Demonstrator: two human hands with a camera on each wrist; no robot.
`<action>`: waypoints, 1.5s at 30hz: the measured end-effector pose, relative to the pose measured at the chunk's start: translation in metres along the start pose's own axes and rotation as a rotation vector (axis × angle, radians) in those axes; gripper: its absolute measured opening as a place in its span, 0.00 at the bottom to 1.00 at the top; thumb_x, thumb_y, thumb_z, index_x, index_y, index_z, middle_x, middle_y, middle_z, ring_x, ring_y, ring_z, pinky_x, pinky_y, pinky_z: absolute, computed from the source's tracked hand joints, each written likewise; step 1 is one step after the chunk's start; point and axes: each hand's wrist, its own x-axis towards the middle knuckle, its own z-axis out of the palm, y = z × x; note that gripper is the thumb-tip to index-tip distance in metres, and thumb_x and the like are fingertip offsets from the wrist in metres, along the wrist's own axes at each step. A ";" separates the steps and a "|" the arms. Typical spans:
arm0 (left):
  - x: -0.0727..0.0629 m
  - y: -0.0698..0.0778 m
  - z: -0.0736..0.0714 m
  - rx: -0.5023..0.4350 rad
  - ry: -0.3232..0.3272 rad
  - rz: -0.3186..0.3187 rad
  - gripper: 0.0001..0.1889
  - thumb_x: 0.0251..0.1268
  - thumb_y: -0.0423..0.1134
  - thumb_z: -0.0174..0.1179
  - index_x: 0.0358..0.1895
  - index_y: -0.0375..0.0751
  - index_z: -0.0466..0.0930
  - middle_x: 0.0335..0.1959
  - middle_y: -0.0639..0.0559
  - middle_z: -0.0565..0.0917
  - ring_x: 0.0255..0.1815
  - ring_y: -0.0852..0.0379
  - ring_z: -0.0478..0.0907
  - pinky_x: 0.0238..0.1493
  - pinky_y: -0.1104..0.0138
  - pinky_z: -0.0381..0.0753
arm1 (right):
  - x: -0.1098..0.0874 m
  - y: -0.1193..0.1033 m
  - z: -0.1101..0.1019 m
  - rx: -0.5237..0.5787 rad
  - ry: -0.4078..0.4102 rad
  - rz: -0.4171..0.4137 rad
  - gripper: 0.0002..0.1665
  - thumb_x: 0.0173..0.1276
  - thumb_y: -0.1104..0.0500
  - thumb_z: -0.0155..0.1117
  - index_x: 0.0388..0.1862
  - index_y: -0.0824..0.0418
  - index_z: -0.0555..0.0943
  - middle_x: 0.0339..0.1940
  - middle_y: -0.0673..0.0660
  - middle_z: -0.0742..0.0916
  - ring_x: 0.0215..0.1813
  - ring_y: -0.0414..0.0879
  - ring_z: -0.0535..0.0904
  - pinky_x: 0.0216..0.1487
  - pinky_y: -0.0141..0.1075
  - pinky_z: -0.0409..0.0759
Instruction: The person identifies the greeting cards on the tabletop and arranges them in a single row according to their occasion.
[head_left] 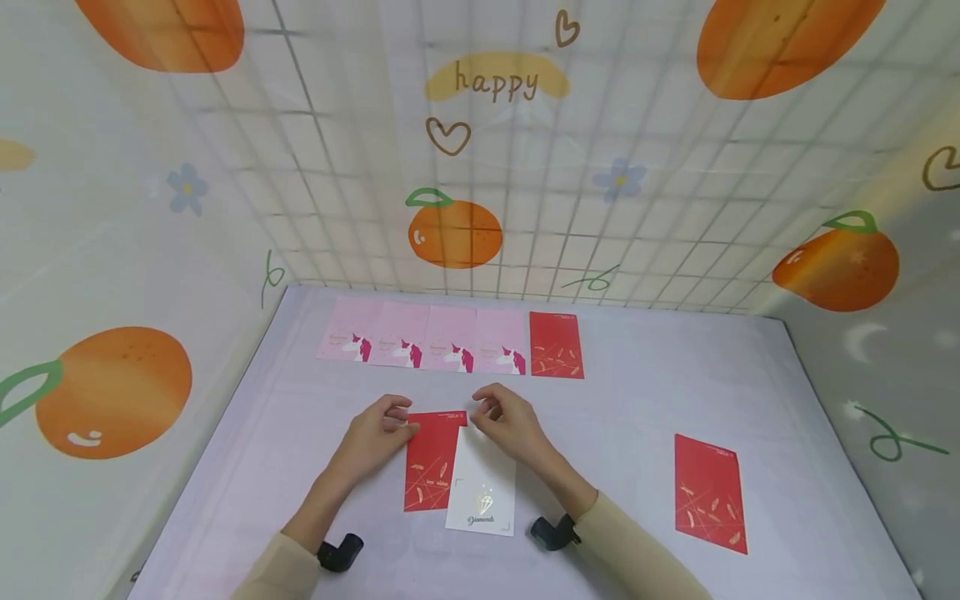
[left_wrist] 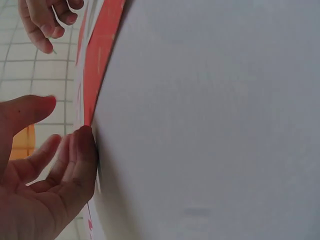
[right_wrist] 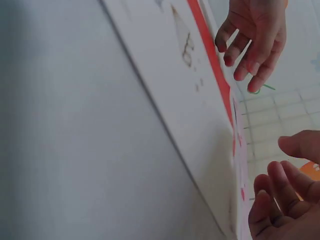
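L hand [head_left: 372, 437]: fingers loosely curled, thumb set apart from fingertips, gap moderately wide; located at upper L corner of a rectangular red card w/ gold line-and-feather print [head_left: 427, 458]. Fingertips meet the card's edge in L wrist view; firm contact: can't tell.

R hand [head_left: 514, 422]: fingers relaxed & bent, thumb apart from them in R wrist view; located at the upper end of a rectangular white card w/ gold diamond print & "Diamonds" lettering [head_left: 483, 475], nr the red card's upper R corner. Contact w/ either card: can't tell.

White card lies flat, slightly tilted, overlapping R part of the red card; both on the pale lilac tabletop [head_left: 607, 467], centre front.

Rear: row of 4 pink cards w/ white-and-magenta unicorn print [head_left: 448, 325]; 2nd red card [head_left: 557, 343] at R end of row. 3rd red card [head_left: 708, 496]: R side of tabletop, well apart.
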 end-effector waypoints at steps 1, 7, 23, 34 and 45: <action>0.001 -0.001 0.000 0.018 -0.005 -0.005 0.25 0.60 0.40 0.72 0.60 0.40 0.76 0.49 0.44 0.82 0.45 0.50 0.83 0.41 0.57 0.86 | 0.001 0.001 0.001 -0.005 -0.010 0.007 0.20 0.65 0.61 0.72 0.54 0.62 0.79 0.37 0.49 0.83 0.35 0.44 0.80 0.35 0.32 0.83; 0.006 -0.007 -0.001 0.100 -0.054 -0.028 0.31 0.54 0.40 0.76 0.61 0.40 0.75 0.47 0.45 0.79 0.41 0.52 0.80 0.37 0.60 0.85 | 0.009 0.005 0.007 -0.061 -0.093 0.040 0.23 0.63 0.59 0.73 0.57 0.60 0.78 0.39 0.51 0.82 0.35 0.43 0.79 0.37 0.31 0.82; 0.012 -0.009 0.004 0.148 -0.112 -0.031 0.29 0.51 0.37 0.77 0.57 0.40 0.76 0.42 0.48 0.74 0.36 0.55 0.75 0.32 0.65 0.82 | 0.017 0.011 0.010 -0.197 -0.162 0.005 0.22 0.61 0.60 0.74 0.55 0.59 0.81 0.41 0.52 0.81 0.38 0.41 0.76 0.40 0.32 0.80; 0.011 -0.007 0.008 0.150 -0.123 0.003 0.22 0.54 0.33 0.75 0.50 0.41 0.75 0.41 0.49 0.76 0.38 0.54 0.75 0.34 0.63 0.81 | 0.017 0.013 0.013 -0.217 -0.161 0.035 0.20 0.60 0.58 0.75 0.51 0.54 0.80 0.41 0.50 0.80 0.40 0.41 0.77 0.40 0.32 0.81; 0.005 -0.002 0.005 0.129 -0.078 0.028 0.19 0.56 0.32 0.73 0.47 0.42 0.74 0.39 0.50 0.81 0.36 0.56 0.78 0.36 0.62 0.84 | 0.020 0.006 0.011 -0.204 -0.139 0.025 0.13 0.64 0.61 0.72 0.45 0.56 0.78 0.39 0.51 0.82 0.38 0.42 0.78 0.39 0.33 0.81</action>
